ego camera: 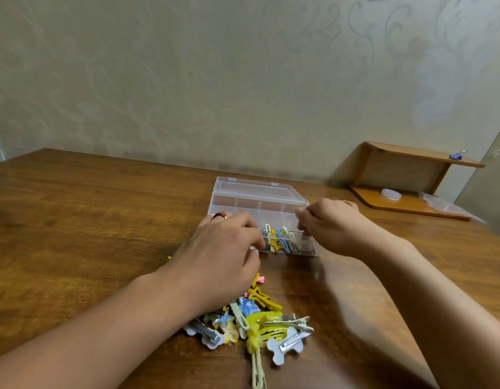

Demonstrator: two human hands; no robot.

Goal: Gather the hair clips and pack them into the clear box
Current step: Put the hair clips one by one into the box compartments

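A clear plastic box (257,204) stands open on the wooden table, its lid tilted back toward the wall. Several coloured hair clips (279,238) lie inside its front part. My left hand (223,254) reaches over the box's left front corner with fingers curled; a clip seems pinched at its fingertips, partly hidden. My right hand (331,224) grips the box's right wall with curled fingers. A pile of loose hair clips (257,321), yellow, blue, green and white, lies on the table near me, partly under my left wrist.
The wooden table (88,220) meets a patterned wall at the back. A small wooden shelf (411,175) stands at the back right with a blue binder clip (457,155) on top, a white lid and a plastic bag beneath.
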